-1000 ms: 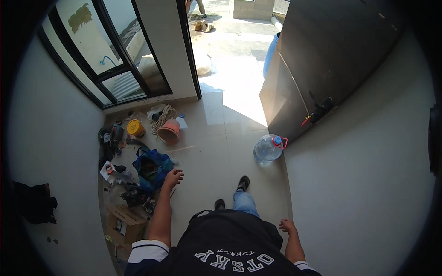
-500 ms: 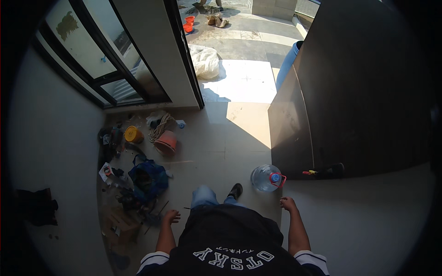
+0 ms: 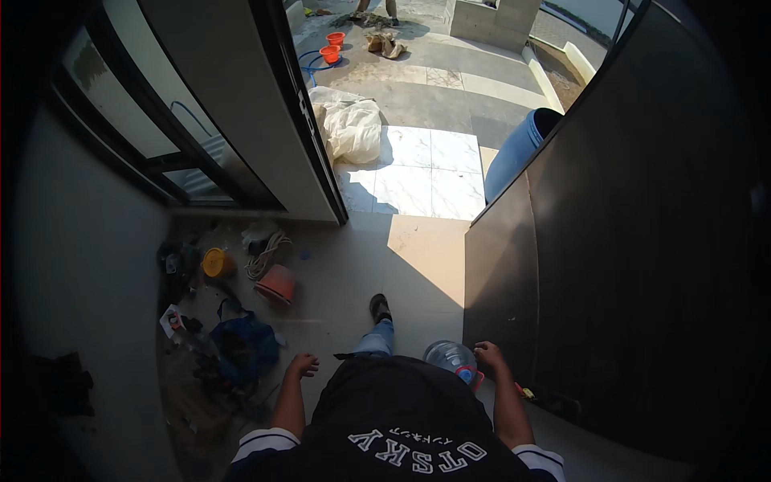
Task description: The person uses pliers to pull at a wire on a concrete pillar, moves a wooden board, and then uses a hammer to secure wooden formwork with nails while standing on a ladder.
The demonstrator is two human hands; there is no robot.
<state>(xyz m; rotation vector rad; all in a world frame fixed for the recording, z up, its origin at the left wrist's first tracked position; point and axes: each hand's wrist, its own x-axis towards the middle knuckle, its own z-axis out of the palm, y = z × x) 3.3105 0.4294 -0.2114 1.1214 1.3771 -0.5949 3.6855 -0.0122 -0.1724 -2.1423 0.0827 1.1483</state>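
My left hand (image 3: 303,366) hangs beside my body with nothing in it, its fingers loosely bent and slightly apart. My right hand (image 3: 487,354) hangs on the other side, also empty, with relaxed fingers. A large clear water jug (image 3: 446,353) with a blue cap and red carrying handle stands on the floor near my right hand, partly covered by my body. The hand overlaps its edge in view but does not grip it. My shoe (image 3: 380,307) is on the tile ahead.
An open dark door (image 3: 626,225) stands at the right. To the left lie an orange bucket (image 3: 276,284), a yellow container (image 3: 216,263), rope (image 3: 271,251) and a blue bag (image 3: 243,345). Outside are a blue barrel (image 3: 514,153), pale sheeting (image 3: 352,128) and a person's legs (image 3: 377,10).
I have stepped forward toward the doorway. The jug and floor items now appear closer to me, and more of the blue barrel outside shows. Both hands stay empty.
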